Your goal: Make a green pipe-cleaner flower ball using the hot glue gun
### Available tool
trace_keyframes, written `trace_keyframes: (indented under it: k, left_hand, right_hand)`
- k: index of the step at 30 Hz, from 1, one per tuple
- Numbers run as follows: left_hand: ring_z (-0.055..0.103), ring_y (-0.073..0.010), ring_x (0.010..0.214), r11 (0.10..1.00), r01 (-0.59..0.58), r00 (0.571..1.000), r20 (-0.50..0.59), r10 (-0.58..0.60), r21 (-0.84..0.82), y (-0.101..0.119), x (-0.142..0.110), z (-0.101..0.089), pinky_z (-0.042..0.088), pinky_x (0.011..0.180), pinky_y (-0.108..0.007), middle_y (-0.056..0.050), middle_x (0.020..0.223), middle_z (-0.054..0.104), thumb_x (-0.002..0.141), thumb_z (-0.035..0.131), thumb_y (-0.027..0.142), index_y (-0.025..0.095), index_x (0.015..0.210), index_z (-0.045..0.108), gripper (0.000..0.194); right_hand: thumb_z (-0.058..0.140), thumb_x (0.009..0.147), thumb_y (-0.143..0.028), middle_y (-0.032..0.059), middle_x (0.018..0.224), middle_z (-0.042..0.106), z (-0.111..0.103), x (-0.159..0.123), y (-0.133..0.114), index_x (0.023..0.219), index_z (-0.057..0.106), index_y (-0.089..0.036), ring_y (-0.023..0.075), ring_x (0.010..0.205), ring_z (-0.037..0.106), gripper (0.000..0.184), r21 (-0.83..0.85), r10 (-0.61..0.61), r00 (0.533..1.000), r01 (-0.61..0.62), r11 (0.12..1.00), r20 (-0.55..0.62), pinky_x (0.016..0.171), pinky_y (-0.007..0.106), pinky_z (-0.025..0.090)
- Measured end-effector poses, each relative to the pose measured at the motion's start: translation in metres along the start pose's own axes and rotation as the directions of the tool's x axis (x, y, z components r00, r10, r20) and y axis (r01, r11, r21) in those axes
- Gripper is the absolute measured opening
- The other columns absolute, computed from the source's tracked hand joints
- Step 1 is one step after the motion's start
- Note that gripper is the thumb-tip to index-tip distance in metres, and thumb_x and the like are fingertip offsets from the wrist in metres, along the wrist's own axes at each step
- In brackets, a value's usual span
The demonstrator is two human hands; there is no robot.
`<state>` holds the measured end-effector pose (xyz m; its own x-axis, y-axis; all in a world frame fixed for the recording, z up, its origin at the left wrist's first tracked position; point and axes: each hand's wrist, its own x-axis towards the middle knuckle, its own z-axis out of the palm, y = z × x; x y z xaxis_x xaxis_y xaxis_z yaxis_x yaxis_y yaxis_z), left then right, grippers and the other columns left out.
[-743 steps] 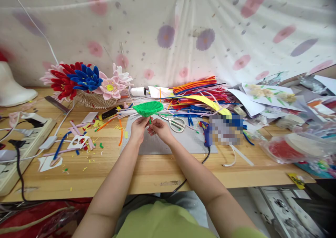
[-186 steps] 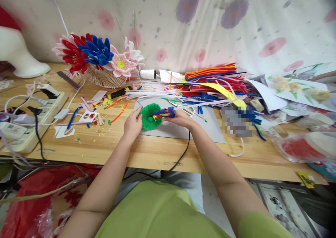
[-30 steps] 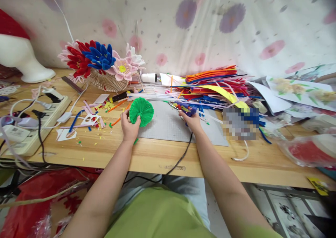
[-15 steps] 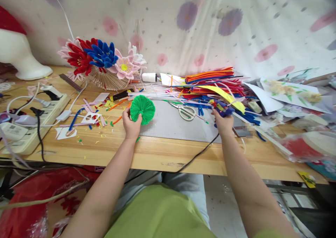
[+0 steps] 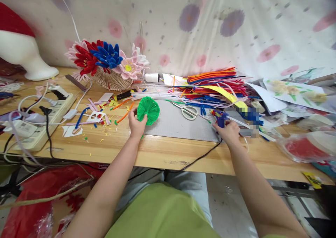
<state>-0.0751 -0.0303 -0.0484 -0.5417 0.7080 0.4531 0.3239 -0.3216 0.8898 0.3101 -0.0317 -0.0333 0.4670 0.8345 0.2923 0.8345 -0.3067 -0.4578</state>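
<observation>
At the frame's center, the left hand (image 5: 137, 123) pinches the green round piece (image 5: 148, 110) by its lower edge. Right of center, the right hand (image 5: 227, 130) touches the glue gun (image 5: 219, 118); whether its fingers grip it, I cannot tell. Scissors (image 5: 189, 112) lie between them.
</observation>
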Motion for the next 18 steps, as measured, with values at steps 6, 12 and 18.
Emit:
trace_keyframes:
  k: [6, 12, 18]
  left_hand:
    - [0.055, -0.0171, 0.095, 1.0, 0.015, 0.999, 0.044, -0.014, -0.026, 0.001, 0.0, 0.001, 0.045, 0.088, -0.032, -0.007, 0.103, 0.053, 0.061, 0.071, 0.023, 0.018, 0.102, 0.05, 0.046]
    - [0.056, -0.0177, 0.097, 0.996, 0.057, 0.994, 0.098, -0.05, -0.068, 0.008, -0.004, -0.004, 0.045, 0.087, -0.031, -0.008, 0.105, 0.054, 0.06, 0.073, 0.03, 0.018, 0.105, 0.05, 0.053]
    - [0.059, -0.0179, 0.091, 0.982, 0.182, 0.977, 0.124, -0.174, -0.05, 0.015, -0.006, -0.01, 0.048, 0.081, -0.03, -0.007, 0.1, 0.061, 0.057, 0.075, 0.034, 0.018, 0.102, 0.053, 0.052]
  right_hand:
    - [0.06, 0.066, -0.049, 0.0035, 0.075, 0.052, -0.018, -0.055, -0.049, 0.082, 0.043, -0.02, 0.0197, 0.07, 0.051, 0.037, 0.195, -0.175, 0.972, 0.144, 0.97, 0.155, 0.069, 0.038, 0.043]
    - [0.07, 0.06, -0.039, 0.0101, 0.107, 0.056, 0.022, -0.054, -0.168, 0.112, 0.042, -0.02, 0.018, 0.094, 0.056, 0.062, 0.774, -0.592, 0.757, 0.189, 0.604, 0.277, 0.085, 0.036, 0.045]
    - [0.066, 0.063, -0.03, 0.005, 0.1, 0.064, 0.055, -0.053, -0.228, 0.102, 0.055, -0.017, 0.0179, 0.089, 0.061, 0.042, 0.847, -0.7, 0.498, -0.155, 0.509, 0.512, 0.08, 0.034, 0.048]
